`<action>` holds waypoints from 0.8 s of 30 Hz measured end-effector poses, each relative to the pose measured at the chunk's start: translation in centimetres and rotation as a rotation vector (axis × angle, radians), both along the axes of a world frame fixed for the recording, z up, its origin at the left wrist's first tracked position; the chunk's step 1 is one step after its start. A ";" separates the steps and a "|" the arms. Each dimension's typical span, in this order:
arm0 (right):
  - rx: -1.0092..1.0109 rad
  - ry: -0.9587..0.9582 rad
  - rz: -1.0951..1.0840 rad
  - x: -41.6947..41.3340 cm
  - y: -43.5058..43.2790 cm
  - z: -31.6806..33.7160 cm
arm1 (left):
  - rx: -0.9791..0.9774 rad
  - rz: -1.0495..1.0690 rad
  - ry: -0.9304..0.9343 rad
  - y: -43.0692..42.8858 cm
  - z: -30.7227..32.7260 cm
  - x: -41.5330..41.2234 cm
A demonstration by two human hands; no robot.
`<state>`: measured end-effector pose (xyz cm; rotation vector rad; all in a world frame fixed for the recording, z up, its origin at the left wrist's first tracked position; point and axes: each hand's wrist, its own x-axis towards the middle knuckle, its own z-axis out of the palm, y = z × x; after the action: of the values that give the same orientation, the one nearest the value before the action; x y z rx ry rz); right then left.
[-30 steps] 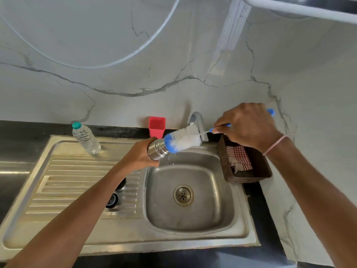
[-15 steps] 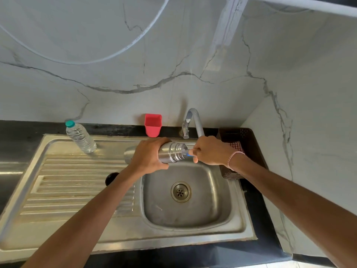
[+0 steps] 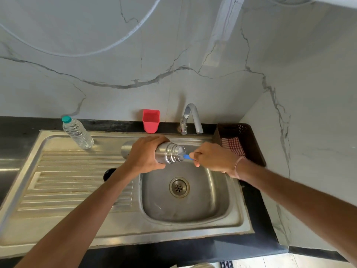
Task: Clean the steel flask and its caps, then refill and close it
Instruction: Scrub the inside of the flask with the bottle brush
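My left hand (image 3: 146,153) grips the steel flask (image 3: 169,154) around its middle and holds it level over the back of the sink basin (image 3: 193,207), mouth pointing right. My right hand (image 3: 210,158) is closed on the blue handle of the bottle brush (image 3: 187,156). The brush head is inside the flask and hidden; only a short piece of blue handle shows at the mouth. A dark round cap (image 3: 109,173) lies on the draining board (image 3: 63,182), partly hidden by my left forearm.
A clear plastic water bottle (image 3: 77,132) with a teal cap stands at the back left of the draining board. A red cup (image 3: 151,120) and the tap (image 3: 190,118) stand behind the basin. A brown basket (image 3: 249,140) holding a checked cloth (image 3: 232,145) sits at the right.
The brush head, outside the flask mouth a second ago, has been pushed fully into the flask. My right hand has come down and left to the mouth. The flask has lowered slightly.
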<state>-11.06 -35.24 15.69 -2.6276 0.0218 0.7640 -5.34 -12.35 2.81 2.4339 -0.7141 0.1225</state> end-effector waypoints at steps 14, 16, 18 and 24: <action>-0.068 -0.068 0.111 -1.1 0.2 0.2 | 0.004 0.016 -0.018 0.2 0.9 -0.9; 0.288 0.213 -0.212 -0.5 0.3 0.2 | 0.001 0.023 -0.027 0.1 0.7 -1.0; 0.055 -0.007 0.021 -0.7 0.2 -0.2 | 0.025 0.042 -0.028 0.2 0.8 -0.9; -0.761 -0.835 0.676 -2.7 -0.4 -2.1 | -0.002 0.125 0.038 0.8 1.3 -1.2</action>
<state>-13.73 -35.63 13.62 -3.4982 -1.0245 -0.3342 -6.53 -11.52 4.08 2.4716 -0.5448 0.1259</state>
